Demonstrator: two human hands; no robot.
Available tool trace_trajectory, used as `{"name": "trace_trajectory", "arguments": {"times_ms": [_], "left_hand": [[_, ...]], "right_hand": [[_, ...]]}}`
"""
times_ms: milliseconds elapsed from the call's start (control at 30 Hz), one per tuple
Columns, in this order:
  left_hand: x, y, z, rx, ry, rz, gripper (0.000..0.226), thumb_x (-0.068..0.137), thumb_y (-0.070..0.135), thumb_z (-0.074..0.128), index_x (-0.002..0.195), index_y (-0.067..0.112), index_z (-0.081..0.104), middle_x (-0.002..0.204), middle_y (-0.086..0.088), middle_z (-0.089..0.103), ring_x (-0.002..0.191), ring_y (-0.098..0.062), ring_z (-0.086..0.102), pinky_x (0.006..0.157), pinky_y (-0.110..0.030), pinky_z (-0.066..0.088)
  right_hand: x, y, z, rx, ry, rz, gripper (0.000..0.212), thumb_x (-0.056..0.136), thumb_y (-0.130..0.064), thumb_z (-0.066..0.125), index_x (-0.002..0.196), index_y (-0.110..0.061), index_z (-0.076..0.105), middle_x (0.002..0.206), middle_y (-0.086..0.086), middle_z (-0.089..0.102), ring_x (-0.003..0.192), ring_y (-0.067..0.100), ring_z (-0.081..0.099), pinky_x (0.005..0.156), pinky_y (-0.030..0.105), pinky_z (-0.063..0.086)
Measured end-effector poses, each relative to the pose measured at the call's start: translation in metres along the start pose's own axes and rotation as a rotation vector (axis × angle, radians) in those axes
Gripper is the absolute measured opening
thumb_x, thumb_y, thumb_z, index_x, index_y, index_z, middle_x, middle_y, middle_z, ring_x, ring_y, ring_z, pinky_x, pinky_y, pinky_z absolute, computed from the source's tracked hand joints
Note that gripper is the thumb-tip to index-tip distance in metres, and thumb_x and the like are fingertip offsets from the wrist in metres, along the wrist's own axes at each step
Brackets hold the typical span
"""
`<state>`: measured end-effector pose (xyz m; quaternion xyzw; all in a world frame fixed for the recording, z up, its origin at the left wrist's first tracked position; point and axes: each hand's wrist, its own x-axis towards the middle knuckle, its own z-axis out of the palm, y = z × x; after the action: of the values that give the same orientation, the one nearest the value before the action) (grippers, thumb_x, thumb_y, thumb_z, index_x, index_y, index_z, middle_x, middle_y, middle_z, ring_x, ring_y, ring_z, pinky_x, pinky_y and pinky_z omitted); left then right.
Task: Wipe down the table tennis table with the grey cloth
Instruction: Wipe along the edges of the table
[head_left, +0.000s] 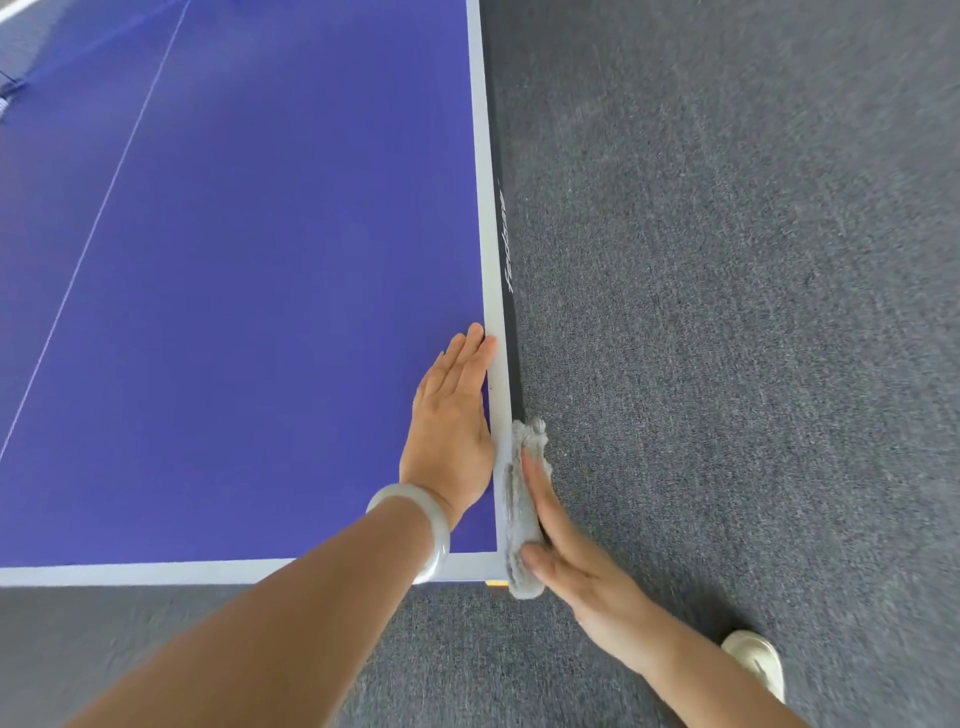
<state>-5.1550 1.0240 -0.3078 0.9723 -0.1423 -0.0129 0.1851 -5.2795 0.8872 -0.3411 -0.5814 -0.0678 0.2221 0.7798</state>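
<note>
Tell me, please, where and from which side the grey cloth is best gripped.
Probably the bunched far end of the grey cloth, which pokes out beyond the right hand. Come from the carpet side: the cloth lies pressed flat against the table's side edge, which blocks the other side.

I see open blue table top (234, 312) stretching ahead to the net (67, 52); the left hand (452, 431) lies flat by its right edge, with carpet (727, 312) and one shoe (756, 660) beyond.
</note>
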Motion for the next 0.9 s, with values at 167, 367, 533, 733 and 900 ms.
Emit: {"name": "trace_trajectory", "arguments": {"times_ms": [167, 367, 533, 733, 900], "left_hand": [[0.0, -0.001, 0.0, 0.004, 0.003, 0.016, 0.065, 0.092, -0.005, 0.029, 0.154, 0.016, 0.03, 0.162, 0.005, 0.021, 0.151, -0.011, 0.014, 0.124, -0.032, 0.011], [0.0, -0.002, 0.002, -0.001, 0.017, 0.017, 0.069, 0.089, -0.006, 0.027, 0.154, 0.017, 0.031, 0.162, 0.005, 0.023, 0.151, -0.011, 0.015, 0.124, -0.034, 0.011], [-0.001, -0.001, 0.002, -0.01, 0.008, 0.02, 0.066, 0.092, -0.006, 0.031, 0.154, 0.017, 0.031, 0.162, 0.005, 0.022, 0.151, -0.011, 0.014, 0.124, -0.036, 0.013], [0.0, -0.001, 0.001, -0.025, 0.009, -0.005, 0.066, 0.093, -0.008, 0.031, 0.154, 0.018, 0.031, 0.162, 0.007, 0.022, 0.151, -0.01, 0.014, 0.124, -0.037, 0.014], [0.0, -0.002, -0.002, -0.052, -0.029, 0.013, 0.057, 0.097, 0.011, 0.03, 0.153, 0.018, 0.032, 0.162, 0.006, 0.021, 0.152, -0.01, 0.014, 0.123, -0.036, 0.015]], "right_hand": [[0.021, -0.008, 0.003, -0.079, 0.077, -0.042, 0.066, 0.107, -0.019, 0.035, 0.155, -0.027, -0.009, 0.162, -0.019, -0.017, 0.149, -0.004, -0.011, 0.125, 0.031, -0.003], [0.002, 0.021, 0.009, -0.218, 0.086, -0.13, 0.065, 0.106, -0.028, 0.035, 0.155, -0.03, -0.008, 0.164, -0.018, -0.014, 0.152, 0.007, -0.013, 0.126, 0.044, -0.003], [0.052, -0.012, -0.006, -0.013, 0.172, -0.066, 0.06, 0.107, -0.024, 0.028, 0.157, -0.023, -0.005, 0.164, -0.02, -0.005, 0.149, -0.006, -0.003, 0.126, 0.036, 0.003], [0.023, 0.001, 0.013, -0.029, 0.186, -0.087, 0.058, 0.106, -0.029, 0.032, 0.155, -0.032, 0.003, 0.163, -0.028, -0.001, 0.149, -0.005, -0.003, 0.125, 0.031, 0.002], [0.075, -0.024, -0.017, 0.009, 0.173, -0.009, 0.057, 0.107, -0.041, 0.027, 0.155, -0.043, -0.003, 0.164, -0.022, 0.007, 0.138, -0.006, 0.032, 0.112, 0.021, 0.032]]}}
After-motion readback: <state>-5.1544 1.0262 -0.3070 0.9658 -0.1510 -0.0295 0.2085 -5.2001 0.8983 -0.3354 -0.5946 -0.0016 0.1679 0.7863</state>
